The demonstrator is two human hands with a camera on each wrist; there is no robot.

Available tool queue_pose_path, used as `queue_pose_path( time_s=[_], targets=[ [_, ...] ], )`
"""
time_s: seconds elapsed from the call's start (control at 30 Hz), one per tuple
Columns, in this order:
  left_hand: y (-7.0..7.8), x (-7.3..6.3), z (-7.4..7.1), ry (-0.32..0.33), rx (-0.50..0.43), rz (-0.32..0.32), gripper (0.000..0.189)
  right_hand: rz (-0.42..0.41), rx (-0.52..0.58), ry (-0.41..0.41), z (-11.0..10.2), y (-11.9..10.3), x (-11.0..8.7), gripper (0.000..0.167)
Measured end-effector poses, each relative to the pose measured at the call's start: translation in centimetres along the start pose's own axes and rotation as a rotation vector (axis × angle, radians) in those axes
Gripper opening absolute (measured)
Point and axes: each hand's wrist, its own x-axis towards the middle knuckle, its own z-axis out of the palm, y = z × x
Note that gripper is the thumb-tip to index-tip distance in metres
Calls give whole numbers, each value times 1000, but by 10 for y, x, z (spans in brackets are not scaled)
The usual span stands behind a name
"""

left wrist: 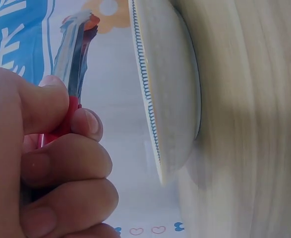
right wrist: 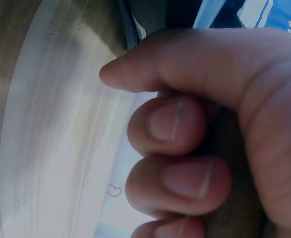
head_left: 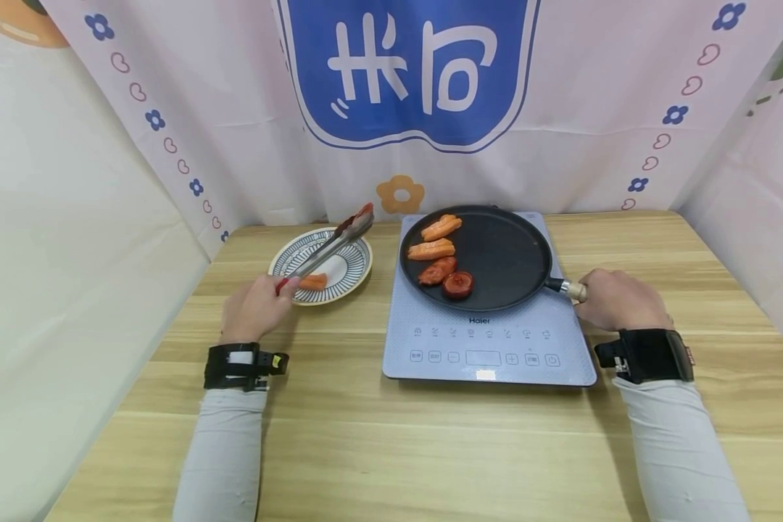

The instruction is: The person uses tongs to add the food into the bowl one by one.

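Left of the pan [head_left: 504, 254], the left grip [head_left: 257, 308] is clasping tongs [head_left: 328, 253] above a plate [head_left: 362, 264]; something reddish [head_left: 367, 210], hard to make out, is showing at their tips. Under the pan, a cooker [head_left: 489, 370] is displaying "Haier". Right of the pan, the right grip [head_left: 623, 301] is enclosing the handle [head_left: 575, 291], hiding its end.

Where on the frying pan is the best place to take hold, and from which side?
Probably by the wooden part of the handle, coming from the right. The handle sticks out from the frying pan to the right and slightly toward the person, while the round, shallow body offers less to grasp.
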Motion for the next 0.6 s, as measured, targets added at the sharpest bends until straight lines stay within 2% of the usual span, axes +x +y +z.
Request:
queue_pose_path(
  time_s=[0.27,0.6],
  targets=[
    [5,0,-1,8,-4,27,55,8,-4,-6,-1,-1,0,26],
    [16,0,-1,-31,-28,65,51,11,-1,-4,-1,-1,0,24]
  ],
)
